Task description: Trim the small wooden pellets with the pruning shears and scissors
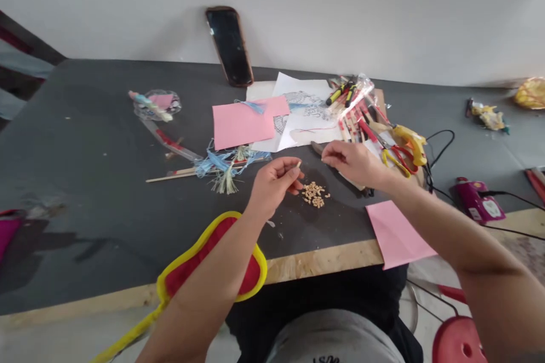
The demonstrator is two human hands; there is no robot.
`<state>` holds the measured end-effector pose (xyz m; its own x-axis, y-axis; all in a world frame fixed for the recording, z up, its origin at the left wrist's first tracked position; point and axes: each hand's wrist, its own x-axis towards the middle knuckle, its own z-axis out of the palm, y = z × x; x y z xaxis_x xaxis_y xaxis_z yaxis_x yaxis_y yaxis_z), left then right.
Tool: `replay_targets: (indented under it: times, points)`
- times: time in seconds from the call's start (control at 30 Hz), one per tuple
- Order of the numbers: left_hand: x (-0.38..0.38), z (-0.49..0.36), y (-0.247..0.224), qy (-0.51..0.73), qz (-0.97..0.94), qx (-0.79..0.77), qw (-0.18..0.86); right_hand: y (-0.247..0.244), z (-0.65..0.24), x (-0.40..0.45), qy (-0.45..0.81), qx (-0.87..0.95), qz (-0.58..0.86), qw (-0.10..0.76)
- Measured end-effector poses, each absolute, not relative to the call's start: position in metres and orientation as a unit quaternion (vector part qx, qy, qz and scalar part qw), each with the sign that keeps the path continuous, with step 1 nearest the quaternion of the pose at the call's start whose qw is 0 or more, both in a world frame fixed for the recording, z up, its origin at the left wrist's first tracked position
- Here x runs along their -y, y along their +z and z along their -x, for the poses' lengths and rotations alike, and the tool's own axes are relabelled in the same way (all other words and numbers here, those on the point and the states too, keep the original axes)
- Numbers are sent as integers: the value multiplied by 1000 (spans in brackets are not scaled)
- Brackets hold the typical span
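Note:
Between thumb and fingers, my left hand (279, 180) pinches a small pale wooden piece (298, 164) above the dark table (110, 221). My right hand (347, 160) is closed, fingertips together, a little to the right; a tiny pale bit shows at its fingertips, too small to name. A small pile of tan pellets (314, 194) lies on the table just below and between the hands. Beneath my right hand is a long, dark-handled tool (349, 181), partly hidden. The two hands are apart.
Pink paper (242, 125) and printed sheets (310, 108) lie behind. Blue tassels (217, 161) and sticks are at left. A phone (230, 45) leans on the wall. Pliers (398, 161), a yellow glue gun (411, 142) and a purple box (479, 199) stand right. A red-yellow shape (208, 249) overlaps the front edge.

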<state>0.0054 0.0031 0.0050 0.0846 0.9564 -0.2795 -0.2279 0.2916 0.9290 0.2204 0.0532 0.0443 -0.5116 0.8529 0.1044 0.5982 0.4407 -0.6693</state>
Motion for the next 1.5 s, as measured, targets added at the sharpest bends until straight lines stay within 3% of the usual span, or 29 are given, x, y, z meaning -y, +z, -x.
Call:
replay_targets:
  times: [0.13, 0.37, 0.63, 0.9, 1.13, 1.5]
  points:
    - [0, -6, 5, 374, -406, -478, 683, 15, -236, -21, 254, 847, 389, 258]
    - [-1, -3, 4, 369, -427, -483, 670, -22, -237, -13, 109, 897, 375, 207]
    - [2, -5, 5, 355, -429, -486, 673, -19, -242, -13, 141, 896, 353, 229]
    - [2, -5, 5, 329, -445, -502, 665, -20, -229, -5, 71, 905, 380, 176]
    - [8, -14, 7, 306, -436, -499, 683, -10, -228, -8, 129, 871, 351, 318]
    - [10, -18, 8, 286, -451, -477, 698, -12, -222, 1, 89, 877, 325, 343]
